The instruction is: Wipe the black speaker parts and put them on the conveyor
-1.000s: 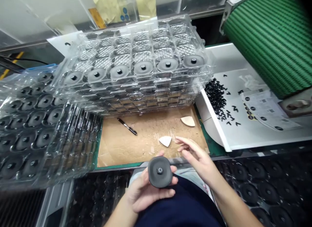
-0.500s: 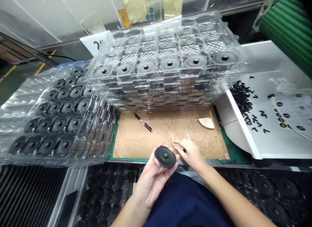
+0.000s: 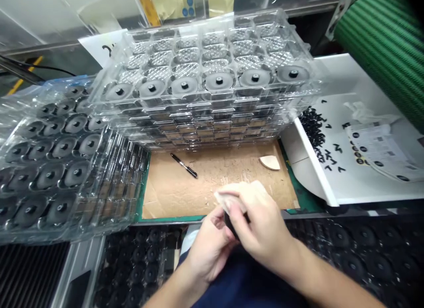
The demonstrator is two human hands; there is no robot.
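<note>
My left hand (image 3: 207, 248) is closed around a black round part (image 3: 231, 225), of which only a dark sliver shows. My right hand (image 3: 261, 224) lies over it with fingers bent, pressing a pale wedge-shaped piece (image 3: 228, 197) onto the part's top. Both hands hover at the near edge of a cardboard mat (image 3: 212, 178). A second pale wedge (image 3: 270, 162) lies on the mat to the right, apart from my hands.
A tall stack of clear blister trays (image 3: 205, 105) carries a row of black parts on top. More filled trays (image 3: 49, 167) sit left. A black pen (image 3: 183, 165) lies on the mat. Right: a white tray (image 3: 331, 184) of small black clips (image 3: 313, 127), a label sheet (image 3: 377, 149), a green roller (image 3: 380, 43).
My right hand took the nearer pale wedge off the mat and brought it over the black part in my left hand, now covering it. The view shifted slightly.
</note>
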